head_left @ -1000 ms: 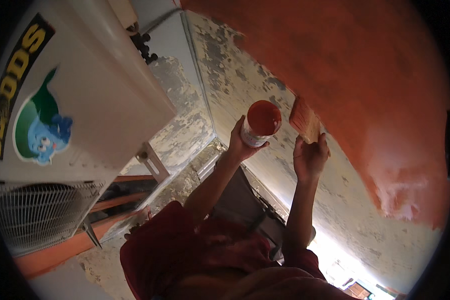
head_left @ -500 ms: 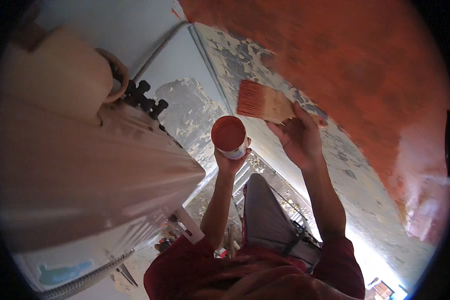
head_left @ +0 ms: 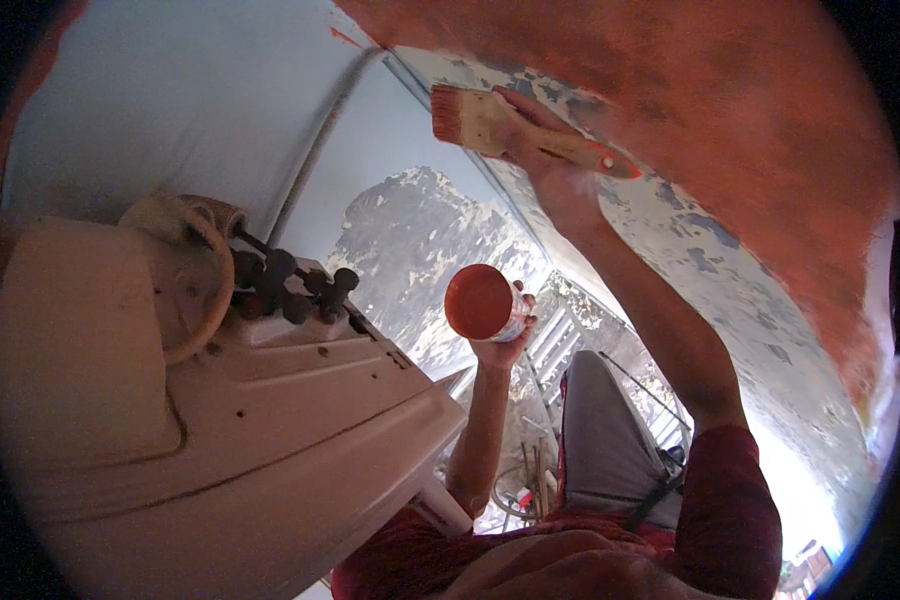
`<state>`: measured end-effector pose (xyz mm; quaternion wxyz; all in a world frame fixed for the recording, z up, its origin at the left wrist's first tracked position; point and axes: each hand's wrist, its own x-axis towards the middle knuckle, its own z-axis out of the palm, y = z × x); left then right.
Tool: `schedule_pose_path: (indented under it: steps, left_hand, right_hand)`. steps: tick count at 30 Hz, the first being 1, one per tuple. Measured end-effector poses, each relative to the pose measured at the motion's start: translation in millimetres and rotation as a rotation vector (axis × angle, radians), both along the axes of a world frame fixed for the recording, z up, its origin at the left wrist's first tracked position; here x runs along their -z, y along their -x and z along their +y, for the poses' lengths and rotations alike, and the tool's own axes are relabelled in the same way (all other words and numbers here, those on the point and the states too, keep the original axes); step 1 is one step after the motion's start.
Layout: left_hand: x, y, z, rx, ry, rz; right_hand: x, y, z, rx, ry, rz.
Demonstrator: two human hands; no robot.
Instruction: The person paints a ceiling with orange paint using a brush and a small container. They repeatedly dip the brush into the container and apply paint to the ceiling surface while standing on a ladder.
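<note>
My left hand point(head_left: 510, 347) is wrapped round a small paint tub point(head_left: 480, 303), low in the middle of the head view. Its mouth tips toward me and shows reddish-orange paint inside. Up and to the right of the tub, my right hand point(head_left: 560, 185) grips a wide flat paintbrush point(head_left: 485, 122). The brush's red-stained bristles point left, close to the corner where two walls meet, and its wooden handle runs back past the hand to a red tip. Whether the bristles touch the wall I cannot tell.
Reddish-orange paint point(head_left: 710, 130) covers the upper right wall, above a peeling grey-white strip point(head_left: 715, 245). A large pale casing point(head_left: 270, 430) with dark knobs point(head_left: 290, 285) and a looped pipe point(head_left: 215, 300) fills the left. Ladder-like slats point(head_left: 550, 350) show below my left hand.
My right hand has carried the brush up and left toward the wall corner. The tub has shifted slightly right and down in view; the pale casing also appears shifted as the view turned.
</note>
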<state>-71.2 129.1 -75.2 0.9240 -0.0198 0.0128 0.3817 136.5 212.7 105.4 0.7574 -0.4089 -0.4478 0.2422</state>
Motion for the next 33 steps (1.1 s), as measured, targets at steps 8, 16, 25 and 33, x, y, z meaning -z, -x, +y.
schedule_pose_path:
  steps: [8,16,25,33]
  left_hand:
    - [1,-9,3,0.021,0.003,-0.028]
    - [3,-7,0,0.050,-0.017,-0.035]
    - [8,3,-7,-0.004,-0.011,-0.009]
    - [24,13,-16,0.002,0.028,-0.043]
  right_hand:
    - [-12,21,52,0.380,-0.334,-0.626]
    - [6,31,117,0.437,-0.273,-0.679]
    - [25,37,50,0.632,-0.274,-0.623]
    - [0,38,105,0.499,-0.178,-0.750]
